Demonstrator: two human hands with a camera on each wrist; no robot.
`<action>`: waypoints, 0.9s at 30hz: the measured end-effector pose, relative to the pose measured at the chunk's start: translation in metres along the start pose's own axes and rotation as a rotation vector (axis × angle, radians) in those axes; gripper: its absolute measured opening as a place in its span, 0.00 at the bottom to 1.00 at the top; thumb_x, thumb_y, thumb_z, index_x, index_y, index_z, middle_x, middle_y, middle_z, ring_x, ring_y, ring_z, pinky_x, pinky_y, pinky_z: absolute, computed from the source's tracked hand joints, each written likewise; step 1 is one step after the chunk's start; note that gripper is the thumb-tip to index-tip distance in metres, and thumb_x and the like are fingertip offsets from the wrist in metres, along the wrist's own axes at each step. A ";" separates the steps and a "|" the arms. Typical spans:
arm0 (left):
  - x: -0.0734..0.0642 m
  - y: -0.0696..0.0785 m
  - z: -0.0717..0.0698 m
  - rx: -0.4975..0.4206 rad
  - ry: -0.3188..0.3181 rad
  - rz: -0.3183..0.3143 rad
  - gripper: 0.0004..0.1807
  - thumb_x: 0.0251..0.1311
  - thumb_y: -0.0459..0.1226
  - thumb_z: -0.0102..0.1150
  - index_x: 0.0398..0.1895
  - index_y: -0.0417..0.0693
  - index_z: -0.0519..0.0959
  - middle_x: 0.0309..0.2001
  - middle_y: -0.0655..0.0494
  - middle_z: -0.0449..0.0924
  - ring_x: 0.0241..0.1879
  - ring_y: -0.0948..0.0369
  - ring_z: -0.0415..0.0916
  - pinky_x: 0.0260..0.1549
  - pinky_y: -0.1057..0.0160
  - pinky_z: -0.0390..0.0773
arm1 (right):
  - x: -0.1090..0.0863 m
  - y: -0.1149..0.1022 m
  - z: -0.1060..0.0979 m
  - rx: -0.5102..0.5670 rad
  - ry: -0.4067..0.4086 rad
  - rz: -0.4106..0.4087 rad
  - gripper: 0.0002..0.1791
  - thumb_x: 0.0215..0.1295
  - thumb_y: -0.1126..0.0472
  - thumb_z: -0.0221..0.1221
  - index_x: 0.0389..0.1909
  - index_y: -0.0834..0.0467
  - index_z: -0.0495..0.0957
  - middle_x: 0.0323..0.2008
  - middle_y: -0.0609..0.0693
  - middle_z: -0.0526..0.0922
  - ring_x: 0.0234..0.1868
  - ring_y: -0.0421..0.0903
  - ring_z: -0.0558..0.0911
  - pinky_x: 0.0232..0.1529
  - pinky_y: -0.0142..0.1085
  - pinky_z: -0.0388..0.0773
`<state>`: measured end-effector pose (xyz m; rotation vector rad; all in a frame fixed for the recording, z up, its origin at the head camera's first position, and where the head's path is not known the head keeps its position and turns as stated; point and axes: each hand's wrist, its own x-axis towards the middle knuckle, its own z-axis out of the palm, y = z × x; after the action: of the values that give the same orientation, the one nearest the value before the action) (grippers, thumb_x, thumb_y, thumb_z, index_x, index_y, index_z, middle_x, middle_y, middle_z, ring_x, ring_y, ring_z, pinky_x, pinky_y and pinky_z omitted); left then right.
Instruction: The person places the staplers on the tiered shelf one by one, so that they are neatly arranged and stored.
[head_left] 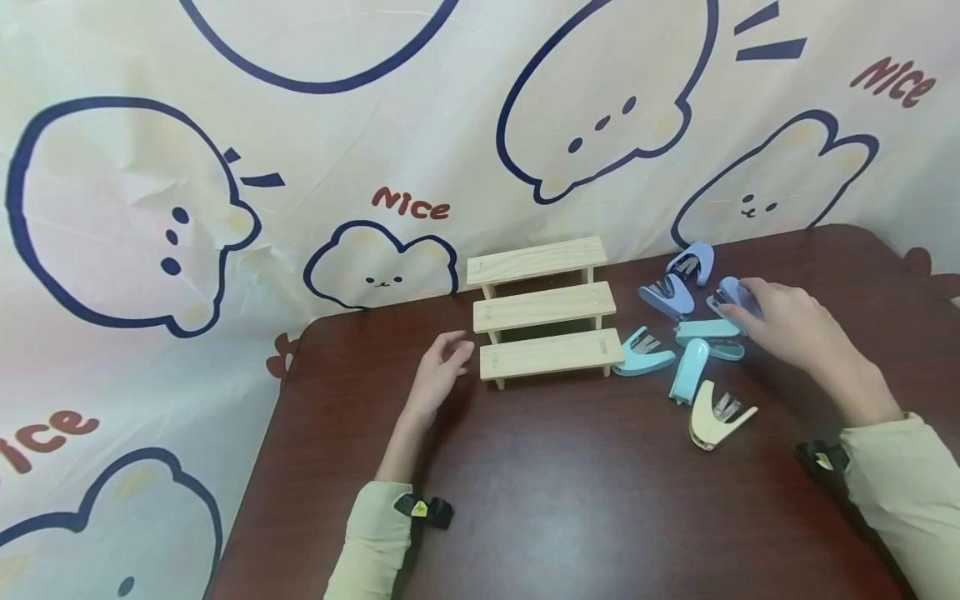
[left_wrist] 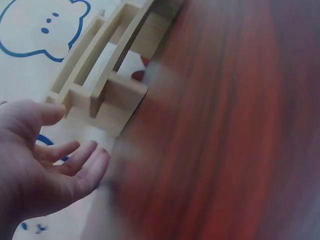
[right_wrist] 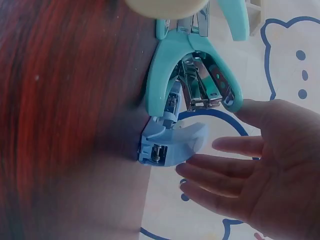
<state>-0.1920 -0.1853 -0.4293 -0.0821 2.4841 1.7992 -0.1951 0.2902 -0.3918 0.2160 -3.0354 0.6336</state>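
Note:
My right hand (head_left: 795, 321) is at a periwinkle-blue stapler (head_left: 742, 297), thumb and index finger at its sides. In the right wrist view, loosely extended fingers reach to the end of a blue stapler (right_wrist: 175, 145); a teal stapler (right_wrist: 192, 75) stands open-jawed before the thumb. Two more blue staplers (head_left: 667, 297) lie to its left, and several teal ones (head_left: 689, 371) sit nearer, with a cream stapler (head_left: 712, 421) in front. My left hand (head_left: 438, 371), fingers relaxed and holding nothing, is beside the left end of a three-step wooden rack (head_left: 551, 354).
The dark brown table (head_left: 525, 500) runs back to a white cloth (head_left: 390, 142) printed with cartoon faces, which hangs behind the rack and down the left side. One teal stapler (head_left: 643, 357) lies right at the rack's front right corner.

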 end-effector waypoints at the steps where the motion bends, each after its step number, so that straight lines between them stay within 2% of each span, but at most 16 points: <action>1: 0.000 -0.002 0.002 -0.054 0.002 -0.008 0.24 0.76 0.39 0.56 0.70 0.39 0.72 0.59 0.41 0.78 0.57 0.48 0.78 0.55 0.53 0.82 | 0.000 0.000 0.001 -0.001 0.005 -0.006 0.35 0.77 0.51 0.57 0.66 0.79 0.63 0.53 0.81 0.74 0.48 0.74 0.78 0.50 0.72 0.77; 5: 0.002 -0.008 0.011 -0.197 0.014 -0.012 0.20 0.74 0.34 0.57 0.65 0.36 0.74 0.54 0.41 0.79 0.49 0.53 0.79 0.46 0.60 0.85 | 0.002 0.003 0.003 0.035 0.017 -0.010 0.35 0.77 0.51 0.58 0.66 0.79 0.64 0.53 0.81 0.75 0.47 0.72 0.79 0.50 0.71 0.78; 9: 0.002 -0.014 0.018 -0.282 0.014 -0.010 0.19 0.72 0.32 0.59 0.62 0.35 0.76 0.53 0.44 0.78 0.45 0.58 0.79 0.42 0.65 0.85 | 0.003 0.006 0.005 0.118 -0.003 0.019 0.39 0.79 0.47 0.54 0.69 0.79 0.61 0.57 0.82 0.72 0.53 0.74 0.76 0.54 0.72 0.74; 13: 0.001 -0.018 0.023 -0.351 0.030 -0.009 0.18 0.70 0.31 0.61 0.60 0.34 0.77 0.51 0.47 0.79 0.43 0.60 0.79 0.39 0.66 0.84 | 0.005 0.010 0.008 0.163 -0.030 0.033 0.39 0.81 0.45 0.49 0.71 0.78 0.58 0.57 0.81 0.72 0.53 0.73 0.75 0.53 0.72 0.74; 21: 0.002 -0.020 0.026 -0.379 -0.026 -0.009 0.22 0.65 0.31 0.66 0.61 0.34 0.76 0.52 0.49 0.76 0.44 0.61 0.77 0.43 0.68 0.81 | 0.020 0.011 0.010 0.181 -0.062 0.015 0.33 0.80 0.58 0.53 0.71 0.78 0.56 0.56 0.81 0.73 0.53 0.75 0.77 0.52 0.70 0.77; 27: 0.002 -0.019 0.024 -0.390 -0.017 -0.023 0.21 0.65 0.30 0.66 0.59 0.34 0.77 0.51 0.49 0.77 0.43 0.60 0.78 0.42 0.68 0.81 | 0.035 0.007 0.007 0.185 -0.107 0.004 0.29 0.75 0.65 0.57 0.68 0.77 0.62 0.53 0.80 0.76 0.48 0.72 0.80 0.49 0.67 0.81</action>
<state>-0.1920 -0.1689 -0.4551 -0.1154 2.0762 2.2357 -0.2304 0.2895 -0.3989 0.2572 -3.0774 0.9338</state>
